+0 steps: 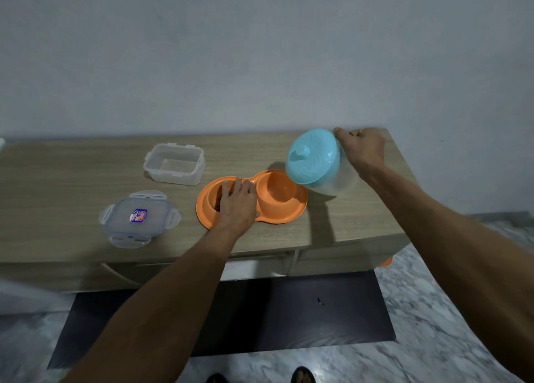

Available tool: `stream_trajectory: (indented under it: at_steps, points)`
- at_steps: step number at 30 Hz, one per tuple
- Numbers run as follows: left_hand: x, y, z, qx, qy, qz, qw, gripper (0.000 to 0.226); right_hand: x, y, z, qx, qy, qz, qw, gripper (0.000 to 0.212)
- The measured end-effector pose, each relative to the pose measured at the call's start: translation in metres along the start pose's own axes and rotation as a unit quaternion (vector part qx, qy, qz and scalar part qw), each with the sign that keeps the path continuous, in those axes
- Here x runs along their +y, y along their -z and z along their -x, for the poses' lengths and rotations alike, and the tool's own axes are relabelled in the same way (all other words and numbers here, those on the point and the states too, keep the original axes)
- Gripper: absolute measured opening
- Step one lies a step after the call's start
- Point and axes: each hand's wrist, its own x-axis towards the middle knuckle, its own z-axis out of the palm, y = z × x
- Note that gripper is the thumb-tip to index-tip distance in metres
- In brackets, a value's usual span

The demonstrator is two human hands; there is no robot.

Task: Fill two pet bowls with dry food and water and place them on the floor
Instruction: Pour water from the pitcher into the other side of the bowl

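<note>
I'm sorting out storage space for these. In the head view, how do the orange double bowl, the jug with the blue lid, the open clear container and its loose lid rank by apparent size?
1. orange double bowl, clearly widest.
2. jug with the blue lid.
3. and 4. clear container and loose lid: too alike to rank; the lid lies nearer the camera.

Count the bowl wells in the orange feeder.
2. Left well sits mostly under the left hand; right well lies open beneath the tilted blue-lidded jug in the right hand.
</note>
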Motion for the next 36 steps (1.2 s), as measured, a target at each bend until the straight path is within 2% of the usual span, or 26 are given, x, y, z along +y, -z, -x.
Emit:
stream_trajectory:
  at_steps: [17, 36]
  points:
    - [-0.002, -0.003, 0.0, 0.01, -0.006, 0.008, 1.0, 0.081, -0.014, -0.003, 0.017, -0.007, 0.091, 0.109, 0.99, 0.05]
    - [-0.002, -0.006, 0.002, 0.015, -0.005, 0.02, 1.0, 0.082, -0.01, -0.01, 0.013, -0.008, 0.109, 0.139, 0.984, 0.048]
